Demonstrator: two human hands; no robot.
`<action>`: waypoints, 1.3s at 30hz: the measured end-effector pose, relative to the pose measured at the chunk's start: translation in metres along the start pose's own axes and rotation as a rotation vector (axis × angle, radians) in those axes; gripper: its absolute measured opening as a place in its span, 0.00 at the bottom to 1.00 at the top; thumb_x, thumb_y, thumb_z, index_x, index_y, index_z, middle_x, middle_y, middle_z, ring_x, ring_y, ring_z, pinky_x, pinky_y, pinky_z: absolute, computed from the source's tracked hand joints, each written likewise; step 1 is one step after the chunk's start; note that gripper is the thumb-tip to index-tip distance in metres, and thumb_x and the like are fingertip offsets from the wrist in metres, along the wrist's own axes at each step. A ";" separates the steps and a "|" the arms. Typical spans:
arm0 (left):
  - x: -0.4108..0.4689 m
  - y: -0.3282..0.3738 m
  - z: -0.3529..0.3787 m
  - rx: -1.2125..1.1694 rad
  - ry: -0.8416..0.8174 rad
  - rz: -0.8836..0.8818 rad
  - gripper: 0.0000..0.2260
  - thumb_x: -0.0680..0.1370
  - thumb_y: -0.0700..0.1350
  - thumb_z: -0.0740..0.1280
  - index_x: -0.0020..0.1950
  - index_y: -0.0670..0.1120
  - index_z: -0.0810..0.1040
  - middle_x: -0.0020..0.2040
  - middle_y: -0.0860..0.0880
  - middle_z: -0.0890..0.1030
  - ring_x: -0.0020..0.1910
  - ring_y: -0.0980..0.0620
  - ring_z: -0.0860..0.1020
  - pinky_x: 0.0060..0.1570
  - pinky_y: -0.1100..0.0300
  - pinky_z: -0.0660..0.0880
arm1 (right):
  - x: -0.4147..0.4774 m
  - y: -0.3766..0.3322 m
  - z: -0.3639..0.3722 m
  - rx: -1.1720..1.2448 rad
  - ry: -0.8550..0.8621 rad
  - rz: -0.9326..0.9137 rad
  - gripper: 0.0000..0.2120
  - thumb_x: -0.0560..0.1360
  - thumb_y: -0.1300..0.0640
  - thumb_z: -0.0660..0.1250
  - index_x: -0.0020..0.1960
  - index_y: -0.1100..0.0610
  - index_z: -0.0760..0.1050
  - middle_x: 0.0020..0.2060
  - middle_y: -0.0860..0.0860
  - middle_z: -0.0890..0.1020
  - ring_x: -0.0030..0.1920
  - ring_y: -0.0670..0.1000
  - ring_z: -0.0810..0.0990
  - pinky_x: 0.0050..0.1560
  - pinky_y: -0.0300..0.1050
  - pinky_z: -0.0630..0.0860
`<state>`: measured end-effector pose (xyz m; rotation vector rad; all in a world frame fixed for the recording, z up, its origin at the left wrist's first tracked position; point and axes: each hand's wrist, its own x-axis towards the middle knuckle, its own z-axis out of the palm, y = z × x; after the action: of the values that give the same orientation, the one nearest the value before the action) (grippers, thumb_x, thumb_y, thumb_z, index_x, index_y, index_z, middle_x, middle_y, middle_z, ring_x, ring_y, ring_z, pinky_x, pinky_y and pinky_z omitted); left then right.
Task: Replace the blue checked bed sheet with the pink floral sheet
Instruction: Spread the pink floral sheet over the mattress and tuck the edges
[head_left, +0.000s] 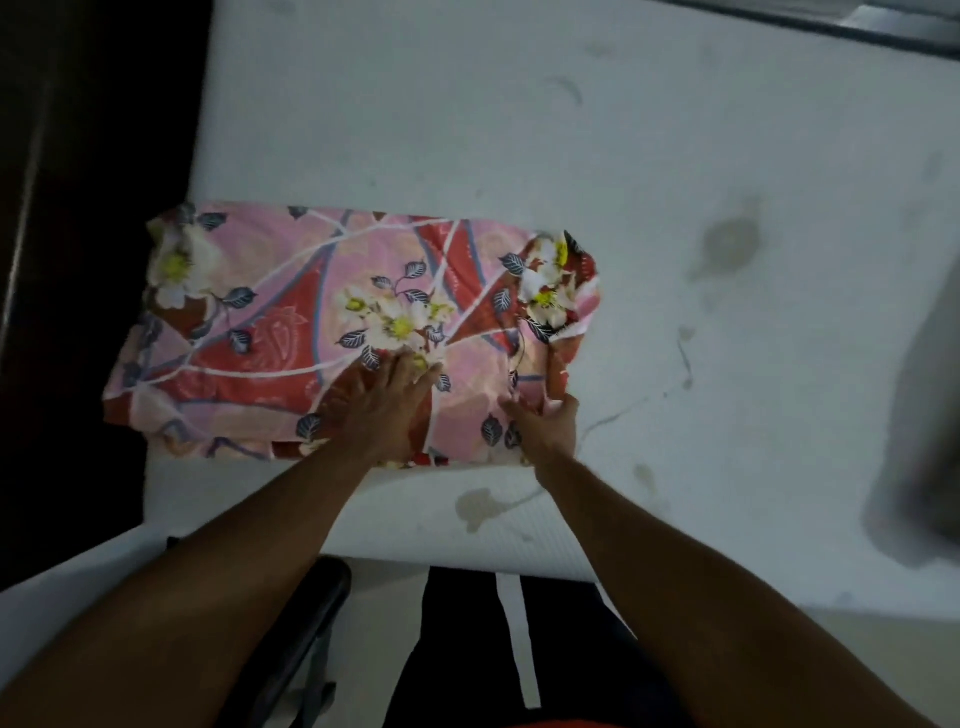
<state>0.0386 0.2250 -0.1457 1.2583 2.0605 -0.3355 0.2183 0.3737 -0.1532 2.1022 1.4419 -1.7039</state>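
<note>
The folded pink floral sheet (322, 312) lies near the left edge of the bare mattress (519, 130), so you're at unfolding. Your left hand (379, 410) presses it flat, fingers spread; your right hand (548, 423) pinches its near-right fold. Next, draw that layer open rightward

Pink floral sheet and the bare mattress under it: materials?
Pink floral sheet: looks like thin woven fabric, cotton or polyester blend, matte print; it lies in soft folds with a limp, rumpled corner. Mattress: white textile cover, matte, probably over foam; faint ribbing near the front edge, stains soaked in. Exact fibre unclear.
</note>
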 end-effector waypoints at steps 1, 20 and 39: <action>0.002 0.000 0.004 0.034 0.008 -0.009 0.56 0.66 0.53 0.78 0.81 0.56 0.41 0.81 0.42 0.45 0.80 0.36 0.46 0.71 0.30 0.59 | 0.002 -0.001 0.002 -0.039 -0.022 -0.020 0.33 0.64 0.45 0.81 0.61 0.52 0.67 0.53 0.50 0.81 0.49 0.50 0.82 0.45 0.45 0.82; -0.007 0.012 0.022 0.059 0.175 -0.111 0.54 0.62 0.55 0.80 0.81 0.53 0.53 0.79 0.38 0.56 0.76 0.35 0.57 0.61 0.31 0.69 | 0.011 -0.052 0.031 0.071 -0.194 -0.291 0.11 0.81 0.54 0.65 0.63 0.53 0.74 0.58 0.53 0.83 0.57 0.53 0.81 0.61 0.53 0.79; 0.118 0.240 -0.163 -0.537 0.668 -0.161 0.33 0.73 0.49 0.69 0.75 0.40 0.64 0.60 0.38 0.77 0.57 0.40 0.76 0.57 0.47 0.76 | 0.097 -0.358 -0.136 -0.304 -0.344 -0.650 0.17 0.71 0.61 0.70 0.60 0.59 0.80 0.53 0.56 0.84 0.51 0.55 0.85 0.59 0.54 0.81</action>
<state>0.1407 0.5122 -0.0748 0.9345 2.5611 0.6226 0.0653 0.7091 -0.0106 1.1777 2.2258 -1.7451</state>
